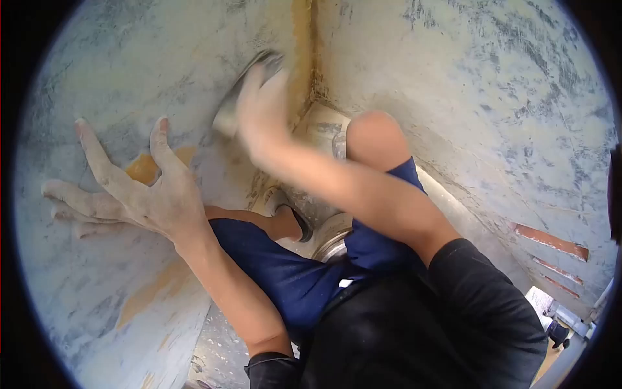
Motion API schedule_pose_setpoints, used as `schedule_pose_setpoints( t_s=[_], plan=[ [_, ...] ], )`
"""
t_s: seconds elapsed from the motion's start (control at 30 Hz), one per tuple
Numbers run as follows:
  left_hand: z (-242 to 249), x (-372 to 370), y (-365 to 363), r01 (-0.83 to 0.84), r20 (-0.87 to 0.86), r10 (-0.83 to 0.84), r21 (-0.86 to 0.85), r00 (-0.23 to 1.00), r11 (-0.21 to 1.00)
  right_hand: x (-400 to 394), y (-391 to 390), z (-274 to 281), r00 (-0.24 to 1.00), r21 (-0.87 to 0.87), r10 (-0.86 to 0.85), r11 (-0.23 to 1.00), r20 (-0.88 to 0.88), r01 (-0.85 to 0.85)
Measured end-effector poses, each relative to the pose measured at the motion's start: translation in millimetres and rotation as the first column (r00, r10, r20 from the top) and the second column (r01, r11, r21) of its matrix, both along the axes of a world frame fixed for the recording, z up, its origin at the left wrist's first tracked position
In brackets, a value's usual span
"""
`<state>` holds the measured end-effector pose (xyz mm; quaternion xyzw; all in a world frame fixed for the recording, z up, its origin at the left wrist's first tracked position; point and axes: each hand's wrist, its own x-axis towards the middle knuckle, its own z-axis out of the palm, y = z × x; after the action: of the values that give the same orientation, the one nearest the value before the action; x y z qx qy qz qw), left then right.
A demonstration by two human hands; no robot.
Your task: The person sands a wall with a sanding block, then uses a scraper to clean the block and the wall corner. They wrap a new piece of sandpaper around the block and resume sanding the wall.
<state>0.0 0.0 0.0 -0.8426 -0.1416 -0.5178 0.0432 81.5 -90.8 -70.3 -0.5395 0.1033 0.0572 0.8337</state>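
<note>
My left hand [159,198] is spread against the patchy grey-white wall [129,71] on the left, dusty, with its fingers apart and nothing in it. Beside its thumb shows an orange-brown patch [144,170]. Across my body reaches my right hand [262,117], smeared by motion. Its fingers close over a flat, dark grey sanding pad [227,113], which lies along the same wall near the corner. The pad's far end sticks out above the fingers, and the palm hides much of the rest.
A second scuffed wall [466,84] meets the first at a brownish corner [313,52]. My bent knees fill the space between them. Under me is a round metal container [334,243]. Reddish slots [551,242] cut the right wall, and metal pipework [570,319] stands at lower right.
</note>
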Motion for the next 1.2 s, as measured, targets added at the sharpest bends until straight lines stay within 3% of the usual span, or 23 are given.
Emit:
schedule_pose_setpoints(
  t_s=[0.03,0.1,0.17,0.2,0.23,0.3,0.33,0.37,0.43,0.47,0.57,0.67,0.73,0.77,0.8,0.9,0.93,0.97,1.03,1.07,1.1,1.13,1.2],
  plan=[
    [-0.1,-0.5,3.1,0.0,0.011,0.0,0.015,1.0,1.0,-12.2,12.4,-7.6,0.987,-0.375,-0.032,0.923,0.154,0.089],
    [7.0,-7.6,4.1,0.004,-0.067,0.0,0.053,0.998,0.999,-15.9,3.0,4.0,0.992,-0.443,-0.064,0.89,0.108,0.106],
    [10.0,-10.6,3.0,-0.033,-0.101,0.037,0.045,0.994,0.998,36.3,-39.9,24.9,0.817,0.175,0.214,0.974,-0.535,-0.14],
    [11.0,-12.2,4.0,-0.04,-0.092,0.044,0.046,0.995,0.998,43.3,-22.9,7.3,0.879,0.189,0.028,0.979,-0.476,0.071],
    [10.0,-10.6,4.6,-0.05,-0.086,0.053,0.041,0.995,0.998,34.7,-14.3,13.1,0.886,0.191,0.029,0.979,-0.462,0.067],
    [5.5,-6.3,2.5,-0.046,-0.083,0.048,0.022,0.995,0.999,-3.7,-1.0,12.5,0.998,-0.247,-0.037,0.969,-0.052,0.023],
    [4.8,-4.2,3.3,-0.039,-0.064,0.042,0.042,0.997,0.998,-14.5,26.8,-7.5,0.927,-0.508,-0.23,0.784,0.297,0.357],
    [3.7,-3.4,3.2,-0.031,-0.053,0.035,0.062,0.998,0.998,-8.6,35.8,-28.2,0.888,-0.664,-0.207,0.599,0.411,0.447],
    [2.4,-2.9,2.2,-0.034,-0.061,0.037,0.056,0.997,0.998,28.7,1.3,-19.9,0.984,-0.26,-0.181,0.95,-0.001,0.174],
    [4.0,-3.0,2.4,-0.037,-0.056,0.04,0.053,0.998,0.998,46.9,-26.3,7.2,0.936,-0.02,-0.058,0.998,-0.347,0.054],
    [3.0,-1.6,0.9,-0.066,-0.059,0.067,0.023,0.996,0.998,44.5,-17.9,7.9,0.962,0.101,-0.121,0.984,-0.245,0.149],
    [0.3,2.7,1.1,-0.065,-0.036,0.068,0.065,0.997,0.996,-8.4,26.4,-18.0,0.929,-0.575,-0.184,0.741,0.322,0.346],
    [-0.5,3.6,0.5,-0.058,-0.042,0.06,0.054,0.997,0.997,13.8,1.1,-16.0,0.974,-0.436,-0.149,0.875,0.173,0.211],
    [0.2,2.3,0.4,-0.051,-0.037,0.053,0.046,0.998,0.998,32.3,-16.9,-10.2,0.996,-0.254,-0.083,0.963,0.039,0.09],
    [0.2,0.7,0.9,-0.053,-0.034,0.054,0.047,0.998,0.997,57.5,-33.1,3.5,0.953,0.094,0.0,0.995,-0.302,0.03],
    [0.2,1.3,0.9,-0.079,-0.042,0.08,0.031,0.996,0.996,43.2,-18.8,13.4,0.971,0.114,-0.081,0.988,-0.225,0.109],
    [0.2,0.7,-0.8,-0.065,-0.037,0.066,0.037,0.997,0.997,20.8,-9.4,16.4,0.991,-0.144,-0.07,0.988,-0.114,0.053],
    [0.1,2.6,-1.2,-0.055,-0.027,0.056,0.046,0.998,0.997,4.8,12.9,-8.3,0.96,-0.362,-0.177,0.899,0.216,0.247],
    [-0.4,4.5,-1.1,-0.052,-0.031,0.053,0.037,0.998,0.998,4.1,25.5,-12.1,0.886,-0.499,-0.268,0.748,0.378,0.438],
    [-0.1,2.4,-0.7,-0.055,-0.031,0.056,0.029,0.998,0.998,18.7,12.6,-19.0,0.89,-0.503,-0.266,0.748,0.369,0.432],
    [0.6,1.6,-0.7,-0.06,-0.03,0.061,0.032,0.998,0.998,49.0,-17.4,-4.8,0.974,-0.261,-0.227,0.941,-0.013,0.216],
    [1.4,1.3,-1.3,-0.058,-0.035,0.059,0.031,0.998,0.998,64.7,-32.5,5.8,0.935,0.085,-0.036,0.994,-0.352,0.071],
    [2.7,1.2,-0.4,-0.06,-0.026,0.061,0.028,0.998,0.998,56.4,-15.7,-6.2,0.969,-0.005,-0.099,0.995,-0.228,0.1]
  ],
)
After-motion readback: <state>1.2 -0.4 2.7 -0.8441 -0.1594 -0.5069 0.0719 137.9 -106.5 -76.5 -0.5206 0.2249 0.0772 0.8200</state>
